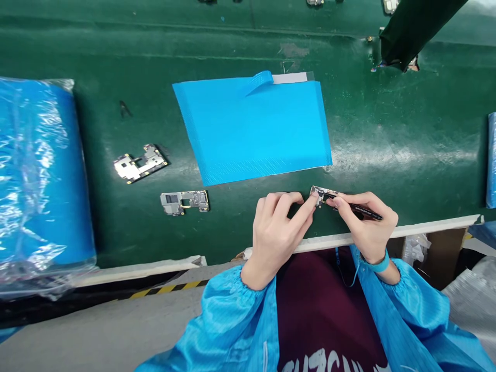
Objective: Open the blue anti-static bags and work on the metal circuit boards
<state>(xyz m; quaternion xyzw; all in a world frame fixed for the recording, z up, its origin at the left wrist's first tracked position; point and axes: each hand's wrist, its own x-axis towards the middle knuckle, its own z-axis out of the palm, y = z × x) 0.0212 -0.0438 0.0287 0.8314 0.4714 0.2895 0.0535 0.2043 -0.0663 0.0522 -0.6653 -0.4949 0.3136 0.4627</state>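
Observation:
My left hand (279,227) rests on the green belt (387,134) with its index finger pressing on a small circuit board (321,195). My right hand (366,219) holds black tweezers (364,211) whose tip touches the same board. Two more circuit boards lie to the left: one (185,201) near the front and one (140,163) farther back. A blue sheet (253,129) with a curled blue tape tab lies just behind my hands.
A large blue bundle wrapped in clear plastic (39,175) sits at the left. Another person's dark sleeve (414,31) reaches in at the top right, near small parts. A white rail (422,230) borders the belt's near edge. Another blue item (492,160) shows at the right edge.

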